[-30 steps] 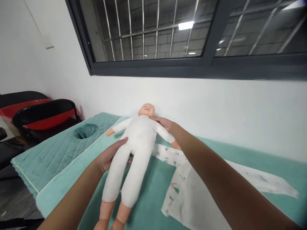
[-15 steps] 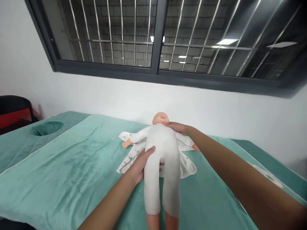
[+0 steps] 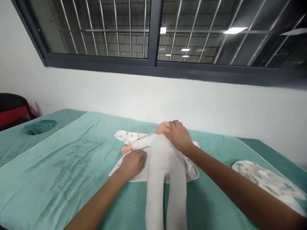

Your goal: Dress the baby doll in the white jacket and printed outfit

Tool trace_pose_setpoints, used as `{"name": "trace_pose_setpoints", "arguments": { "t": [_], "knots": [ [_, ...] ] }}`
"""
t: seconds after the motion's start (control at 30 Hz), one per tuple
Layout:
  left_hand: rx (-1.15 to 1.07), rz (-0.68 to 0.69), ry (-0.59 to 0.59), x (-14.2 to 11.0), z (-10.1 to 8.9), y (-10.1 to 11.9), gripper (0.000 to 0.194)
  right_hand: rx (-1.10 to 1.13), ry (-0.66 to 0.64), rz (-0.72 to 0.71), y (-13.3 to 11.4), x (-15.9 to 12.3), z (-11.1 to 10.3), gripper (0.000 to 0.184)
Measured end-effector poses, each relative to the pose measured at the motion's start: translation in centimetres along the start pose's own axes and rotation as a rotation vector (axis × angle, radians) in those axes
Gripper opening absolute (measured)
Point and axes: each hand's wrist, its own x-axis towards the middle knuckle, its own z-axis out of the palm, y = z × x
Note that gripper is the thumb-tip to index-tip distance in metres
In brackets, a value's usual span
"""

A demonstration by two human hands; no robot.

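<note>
A baby doll [image 3: 158, 159] in a white bodysuit lies face up, legs toward me, on a spread white printed baby garment [image 3: 127, 136]. My right hand [image 3: 179, 135] is bent around the side of the doll's head and shoulder, hiding part of its face and its arm on that side. Beside the doll's waist, my left hand [image 3: 133, 164] rests low over the garment with its fingers curled under; whatever they grip is hidden. The doll's other arm stretches out above my left hand.
A green sheet [image 3: 59, 166] covers the bed, which has a face hole [image 3: 40, 127] at the left. Another printed cloth [image 3: 266, 180] lies bunched at the right. Behind are a white wall and a barred window; a black-and-red chair [image 3: 14, 110] stands far left.
My left hand has come off the doll's hip and lies curled at its side. My right hand has moved up over the doll's head and shoulder. The doll's legs now reach straighter toward me.
</note>
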Motion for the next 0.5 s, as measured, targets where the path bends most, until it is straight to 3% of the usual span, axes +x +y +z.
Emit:
{"name": "trace_pose_setpoints", "arguments": {
  "t": [0.07,0.13,0.23,0.33,0.43,0.5],
  "knots": [
    [0.315,0.108,0.001,1.6,0.2,-1.1,0.024,-0.065,-0.026,-0.240,-3.1,0.7,0.8,0.039],
    [0.551,0.158,-0.034,2.9,0.9,-1.7,0.034,-0.099,-0.196,-0.393,-6.1,1.7,2.5,0.032],
    [0.658,0.105,-0.079,4.0,1.7,-2.3,0.035,-0.156,-0.449,-0.429,-9.0,3.4,5.5,0.031],
    [0.713,0.080,-0.076,4.4,1.3,-2.7,0.035,-0.173,-0.530,-0.398,-9.4,4.9,7.0,0.035],
    [0.786,0.113,0.047,5.0,0.0,-3.2,0.042,-0.168,-0.456,-0.340,-8.2,5.6,6.4,0.039],
    [0.741,0.054,0.151,5.7,-1.1,-3.7,0.040,-0.111,-0.411,-0.287,-7.2,5.5,5.5,0.044]
  ]
}}
